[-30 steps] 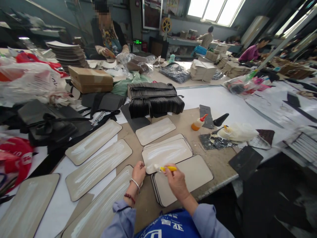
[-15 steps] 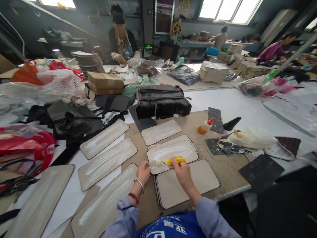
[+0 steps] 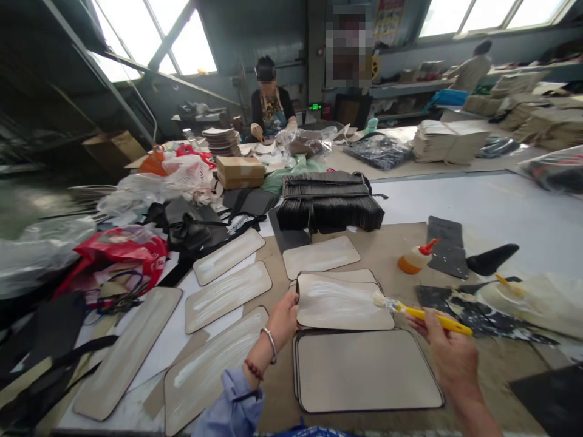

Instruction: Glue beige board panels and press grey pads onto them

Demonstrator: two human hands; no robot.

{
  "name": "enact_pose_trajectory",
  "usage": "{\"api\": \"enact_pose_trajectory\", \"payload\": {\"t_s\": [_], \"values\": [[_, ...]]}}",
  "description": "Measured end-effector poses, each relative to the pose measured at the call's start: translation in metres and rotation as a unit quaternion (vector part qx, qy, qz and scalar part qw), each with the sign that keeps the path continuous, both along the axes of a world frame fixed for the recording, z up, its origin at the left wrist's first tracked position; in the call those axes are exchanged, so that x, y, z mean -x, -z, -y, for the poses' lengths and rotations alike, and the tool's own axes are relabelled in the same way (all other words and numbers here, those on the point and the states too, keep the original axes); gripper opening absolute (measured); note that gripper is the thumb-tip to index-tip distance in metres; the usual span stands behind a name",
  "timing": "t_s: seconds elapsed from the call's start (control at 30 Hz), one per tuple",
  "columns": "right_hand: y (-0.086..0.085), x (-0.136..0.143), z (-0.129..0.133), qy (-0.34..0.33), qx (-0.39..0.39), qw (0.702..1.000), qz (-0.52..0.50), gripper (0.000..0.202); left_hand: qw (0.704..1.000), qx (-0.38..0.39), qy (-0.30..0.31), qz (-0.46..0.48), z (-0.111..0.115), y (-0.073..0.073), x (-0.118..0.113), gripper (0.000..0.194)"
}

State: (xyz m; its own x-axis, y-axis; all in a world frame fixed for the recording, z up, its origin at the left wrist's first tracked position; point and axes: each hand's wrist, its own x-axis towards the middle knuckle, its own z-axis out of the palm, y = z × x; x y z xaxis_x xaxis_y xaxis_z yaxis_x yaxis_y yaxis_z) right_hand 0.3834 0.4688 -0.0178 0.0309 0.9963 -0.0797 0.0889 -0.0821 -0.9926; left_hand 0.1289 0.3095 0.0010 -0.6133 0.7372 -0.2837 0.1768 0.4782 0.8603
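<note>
My right hand [image 3: 449, 349] is closed round the yellow handle of a paintbrush [image 3: 430, 317]. The bristles touch the right end of a beige rounded panel [image 3: 341, 301], which carries wet whitish streaks. At that panel's left edge, my left hand [image 3: 285, 318] pinches it with fingers closed. More panels lie under it. Just below is a stack of plain beige panels [image 3: 368, 371] with dark edges. To the left lie several streaked panels, among them a long one [image 3: 229, 296] and a larger one [image 3: 214, 370] partly behind my left forearm.
A glue-like bottle with red tip [image 3: 416, 258] stands right of the panels. Beyond it lie a black pointed piece [image 3: 492, 260] and a whitish plastic container [image 3: 523, 300]. A strapped black bundle [image 3: 330, 201] sits behind. A co-worker [image 3: 272, 109] is across the table.
The brush has moved right across the panel, from its left part to its right end. The view has turned left, so the scene sits further right.
</note>
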Motion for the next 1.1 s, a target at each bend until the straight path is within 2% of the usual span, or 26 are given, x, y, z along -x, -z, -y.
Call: {"api": "enact_pose_trajectory", "payload": {"t_s": [0.03,0.1,0.23,0.3,0.37,0.53,0.63,0.87,1.0,1.1], "values": [[-0.001,-0.002,-0.001,-0.002,0.025,0.998,-0.061,0.042,1.0,0.009,0.005,-0.013,-0.002,-0.006,-0.001,0.018],[-0.002,-0.003,-0.006,-0.002,0.079,0.984,-0.162,0.038,0.999,0.031,-0.003,-0.025,-0.006,-0.007,-0.001,0.028],[-0.007,0.008,-0.028,-0.013,0.171,0.948,-0.268,0.018,0.997,0.054,-0.056,0.02,-0.004,0.017,-0.002,0.045],[-0.007,0.025,-0.042,-0.039,0.213,0.933,-0.289,0.007,0.993,0.052,-0.08,0.064,-0.002,0.028,-0.002,0.05],[-0.003,0.05,-0.057,-0.079,0.264,0.914,-0.299,0.008,0.989,0.037,-0.1,0.105,-0.001,0.035,-0.002,0.05],[0.024,0.118,-0.088,-0.155,0.429,0.861,-0.224,0.015,0.978,0.007,-0.144,0.149,0.002,0.042,-0.001,0.047],[0.041,0.14,-0.101,-0.166,0.458,0.854,-0.181,0.014,0.975,0.006,-0.16,0.157,0.004,0.043,0.002,0.045],[0.062,0.143,-0.123,-0.193,0.491,0.838,-0.14,0.018,0.975,-0.006,-0.128,0.18,0.008,0.036,0.008,0.035],[0.064,0.145,-0.13,-0.191,0.505,0.832,-0.127,0.024,0.977,-0.001,-0.107,0.184,0.01,0.031,0.004,0.032],[0.061,0.152,-0.134,-0.171,0.506,0.838,-0.111,0.029,0.981,0.047,-0.137,0.131,0.021,0.031,0.006,0.037]]}}
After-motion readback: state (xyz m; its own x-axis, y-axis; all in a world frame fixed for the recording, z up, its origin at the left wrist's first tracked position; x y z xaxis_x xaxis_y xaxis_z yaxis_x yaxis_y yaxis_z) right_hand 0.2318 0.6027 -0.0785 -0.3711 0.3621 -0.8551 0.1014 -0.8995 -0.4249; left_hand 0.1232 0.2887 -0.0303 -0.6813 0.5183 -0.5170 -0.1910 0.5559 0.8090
